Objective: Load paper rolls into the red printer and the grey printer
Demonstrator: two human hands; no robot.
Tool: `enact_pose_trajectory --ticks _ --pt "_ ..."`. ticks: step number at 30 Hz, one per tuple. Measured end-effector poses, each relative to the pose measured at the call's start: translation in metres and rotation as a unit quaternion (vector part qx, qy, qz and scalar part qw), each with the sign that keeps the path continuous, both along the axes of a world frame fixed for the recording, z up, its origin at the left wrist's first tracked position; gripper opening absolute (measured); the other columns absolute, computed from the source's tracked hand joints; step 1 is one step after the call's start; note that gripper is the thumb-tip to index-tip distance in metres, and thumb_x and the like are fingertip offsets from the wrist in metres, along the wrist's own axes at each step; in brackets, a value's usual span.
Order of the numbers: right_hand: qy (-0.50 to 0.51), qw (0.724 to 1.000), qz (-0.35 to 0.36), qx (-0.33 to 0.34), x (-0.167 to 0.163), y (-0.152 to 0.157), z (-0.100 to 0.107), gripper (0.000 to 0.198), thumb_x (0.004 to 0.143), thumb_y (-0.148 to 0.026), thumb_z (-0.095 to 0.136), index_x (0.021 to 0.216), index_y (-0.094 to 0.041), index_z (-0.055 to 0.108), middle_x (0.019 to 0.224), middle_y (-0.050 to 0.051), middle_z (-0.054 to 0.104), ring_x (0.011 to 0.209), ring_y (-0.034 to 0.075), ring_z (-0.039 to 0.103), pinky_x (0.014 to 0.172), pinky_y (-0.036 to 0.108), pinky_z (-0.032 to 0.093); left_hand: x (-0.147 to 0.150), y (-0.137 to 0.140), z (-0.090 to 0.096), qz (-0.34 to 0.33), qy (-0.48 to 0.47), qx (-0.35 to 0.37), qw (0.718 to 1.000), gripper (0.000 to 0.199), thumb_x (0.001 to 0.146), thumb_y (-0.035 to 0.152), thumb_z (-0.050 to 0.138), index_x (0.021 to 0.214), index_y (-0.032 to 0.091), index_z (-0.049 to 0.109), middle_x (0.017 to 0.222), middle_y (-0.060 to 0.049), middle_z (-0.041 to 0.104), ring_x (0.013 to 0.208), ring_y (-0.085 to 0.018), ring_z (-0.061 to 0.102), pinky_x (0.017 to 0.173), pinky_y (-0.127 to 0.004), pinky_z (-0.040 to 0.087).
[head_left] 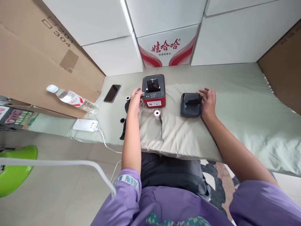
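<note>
A person in purple sleeves leans over a cloth-covered surface (235,103), both arms stretched forward. The left hand (135,99) rests with loosely curled fingers against the left edge of a red label printer (153,91), its lid open, gripping nothing fully. The right hand (208,101) lies open along the right side of a dark grey printer (190,105), touching but not clasping it. A small paper roll (157,114) stands between them; a nudge from either wrist could likely tip it. Beyond, a phone (112,93), water bottle (71,98) and stacked cartons (168,47)
</note>
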State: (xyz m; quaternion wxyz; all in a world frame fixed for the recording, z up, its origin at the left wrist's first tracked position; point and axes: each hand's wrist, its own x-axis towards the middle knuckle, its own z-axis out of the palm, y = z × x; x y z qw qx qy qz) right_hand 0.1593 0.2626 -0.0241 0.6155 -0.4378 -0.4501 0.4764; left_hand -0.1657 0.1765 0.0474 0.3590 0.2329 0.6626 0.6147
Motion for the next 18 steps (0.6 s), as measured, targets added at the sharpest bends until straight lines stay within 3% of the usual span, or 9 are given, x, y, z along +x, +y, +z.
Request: enact_pose_trajectory --ticks 7,14,18 --pt "-0.006 1.000 -0.006 0.001 0.0016 0.0011 -0.0013 0.048 0.088 -0.074 0.052 0.109 -0.031 0.056 0.114 0.008 0.067 0.109 0.026 0.072 0.098 0.049 0.060 -0.0018 -0.0032 -0.0049 -0.003 -0.067 0.043 0.997 0.044 0.067 0.015 0.069 0.111 0.021 0.067 0.076 0.003 0.061 0.062 -0.010 0.052 0.057 -0.023 0.033" --pt "-0.012 1.000 -0.012 0.006 0.0000 0.0034 -0.0019 0.055 0.084 -0.078 0.053 0.109 -0.030 0.053 0.113 0.007 0.064 0.104 0.023 0.070 0.093 0.044 0.059 0.0038 -0.0028 0.0002 0.002 -0.093 0.039 0.995 0.040 0.071 0.014 0.069 0.111 0.020 0.066 0.077 0.003 0.064 0.062 -0.009 0.054 0.057 -0.022 0.035" --pt "-0.004 1.000 -0.015 -0.001 0.0004 0.0044 -0.0005 0.059 0.079 -0.080 0.057 0.108 -0.029 0.053 0.111 0.006 0.062 0.100 0.021 0.067 0.091 0.042 0.057 0.0039 -0.0081 -0.0018 -0.011 -0.086 0.046 0.995 0.032 0.073 0.015 0.070 0.105 0.019 0.067 0.077 0.002 0.064 0.063 -0.009 0.055 0.054 -0.022 0.030"
